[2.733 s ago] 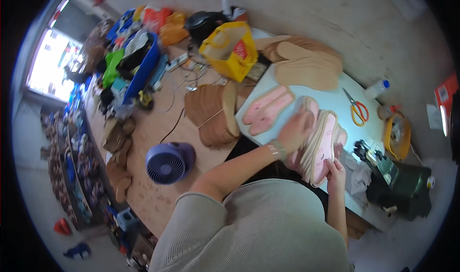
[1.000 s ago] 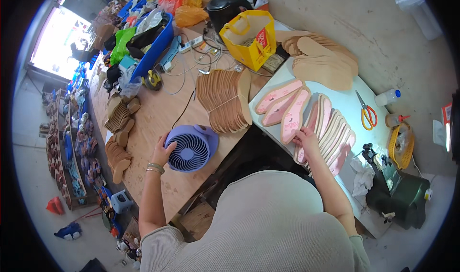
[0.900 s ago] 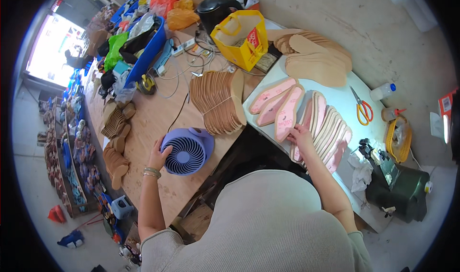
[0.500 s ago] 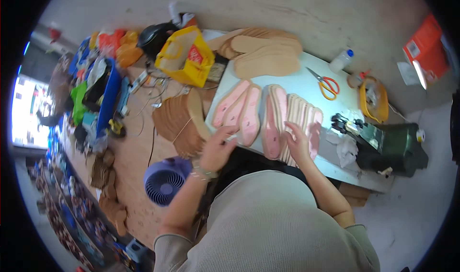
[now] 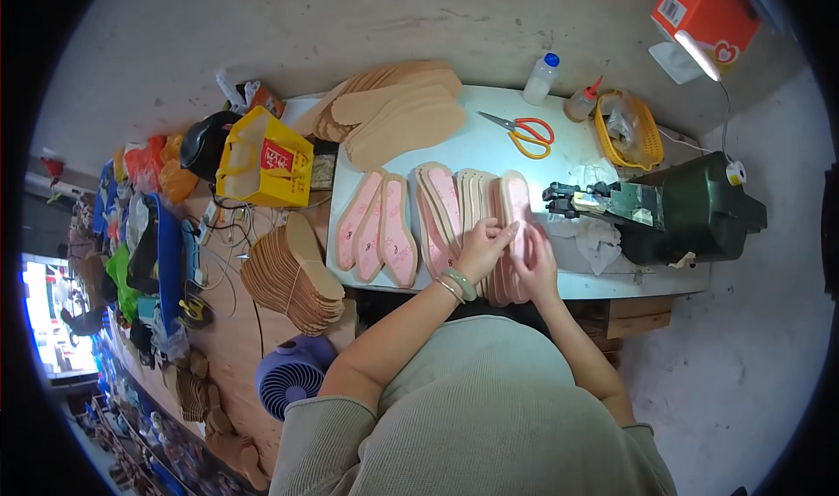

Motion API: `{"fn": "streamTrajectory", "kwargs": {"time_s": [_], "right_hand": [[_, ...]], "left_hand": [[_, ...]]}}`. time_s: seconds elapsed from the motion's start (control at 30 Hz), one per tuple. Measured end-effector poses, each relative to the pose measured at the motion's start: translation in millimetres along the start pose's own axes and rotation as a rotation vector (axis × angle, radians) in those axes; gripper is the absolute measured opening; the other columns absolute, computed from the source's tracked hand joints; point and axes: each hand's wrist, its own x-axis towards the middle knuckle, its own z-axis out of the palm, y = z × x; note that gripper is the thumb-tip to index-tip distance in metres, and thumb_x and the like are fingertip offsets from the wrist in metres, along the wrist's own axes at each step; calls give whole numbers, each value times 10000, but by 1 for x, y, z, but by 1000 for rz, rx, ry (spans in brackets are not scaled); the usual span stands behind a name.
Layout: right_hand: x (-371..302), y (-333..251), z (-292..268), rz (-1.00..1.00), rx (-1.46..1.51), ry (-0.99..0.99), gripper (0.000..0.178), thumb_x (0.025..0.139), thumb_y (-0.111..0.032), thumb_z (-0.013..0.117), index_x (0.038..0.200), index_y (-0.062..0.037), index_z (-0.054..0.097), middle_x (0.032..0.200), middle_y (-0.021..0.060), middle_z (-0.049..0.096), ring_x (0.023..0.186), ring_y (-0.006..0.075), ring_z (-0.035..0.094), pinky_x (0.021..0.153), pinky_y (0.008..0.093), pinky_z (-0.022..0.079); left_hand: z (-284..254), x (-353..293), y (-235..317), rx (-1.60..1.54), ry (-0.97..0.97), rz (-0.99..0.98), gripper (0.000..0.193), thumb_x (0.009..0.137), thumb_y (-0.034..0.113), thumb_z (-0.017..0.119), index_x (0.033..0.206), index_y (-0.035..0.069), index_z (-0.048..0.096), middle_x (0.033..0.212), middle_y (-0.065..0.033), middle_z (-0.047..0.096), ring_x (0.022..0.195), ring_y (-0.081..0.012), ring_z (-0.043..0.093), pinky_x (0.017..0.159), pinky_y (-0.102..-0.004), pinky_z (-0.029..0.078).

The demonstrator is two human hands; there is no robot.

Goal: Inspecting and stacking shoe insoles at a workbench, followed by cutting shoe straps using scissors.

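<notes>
Both of my hands meet at a pink insole (image 5: 516, 197) with a tan edge, at the right end of a row of overlapping insoles. My left hand (image 5: 486, 248) pinches its left side, fingertips together. On its right side, my right hand (image 5: 537, 267) has thumb and fingers closed around the lower part. Beneath and left of my hands lies a fanned stack of insoles (image 5: 472, 194), partly covered by the left hand. Other pink insoles (image 5: 439, 190) overlap beside it, and several more pink insoles (image 5: 398, 229) lie separately farther left.
Plain tan insoles (image 5: 406, 129) are piled at the back. Orange-handled scissors (image 5: 523, 135), a blue-capped bottle (image 5: 541, 81) and a yellow basket (image 5: 631, 133) stand beyond my hands. A dark green machine (image 5: 682, 212) is at right. Left are a tied tan bundle (image 5: 293, 273) and a purple fan (image 5: 293, 374).
My left hand has moved right, from beside the separate pink insoles to the row's right end. My right hand has closed on the insole there. The view has shifted, too.
</notes>
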Motion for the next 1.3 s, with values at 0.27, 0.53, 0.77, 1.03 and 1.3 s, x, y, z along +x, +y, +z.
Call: {"fn": "streamTrajectory", "kwargs": {"time_s": [0.27, 0.53, 0.77, 1.03, 1.3], "right_hand": [[34, -39, -62, 411, 774, -449, 598, 791, -62, 699, 1336, 3, 463, 1238, 105, 578, 1112, 188, 562, 958, 314, 441], [17, -68, -46, 78, 84, -60, 485, 884, -179, 628, 1330, -52, 487, 949, 160, 625, 704, 241, 640, 640, 344, 514], [44, -66, -98, -118, -320, 108, 380, 834, -324, 676, 1177, -161, 651, 777, 53, 571, 602, 229, 602, 511, 349, 483], [37, 3, -133, 404, 751, 280, 364, 845, -54, 665, 1194, 27, 594, 854, 21, 627, 738, 78, 579, 662, 217, 503], [5, -9, -96, 537, 1213, -156, 305, 919, -214, 557, 1060, 53, 601, 803, 73, 641, 690, 141, 609, 607, 275, 482]], "left_hand": [[-14, -18, 27, -271, -310, -164, 297, 945, 227, 583, 1107, -23, 599, 989, -55, 636, 862, -99, 588, 764, -262, 489], [11, -18, 40, -29, -82, 4, 358, 942, 264, 558, 986, -84, 628, 853, -105, 658, 787, -134, 593, 715, -291, 483], [46, 21, 73, 88, 18, 355, 316, 909, 243, 542, 1067, -8, 651, 1072, -210, 611, 998, -316, 582, 886, -394, 445], [101, 82, 78, 535, 126, 589, 343, 874, 298, 561, 1057, 29, 668, 1182, -250, 552, 1126, -407, 469, 975, -449, 370], [76, 116, 92, 591, 154, 506, 422, 874, 330, 578, 1113, -17, 580, 1174, -264, 534, 1118, -410, 475, 964, -457, 377]]}}
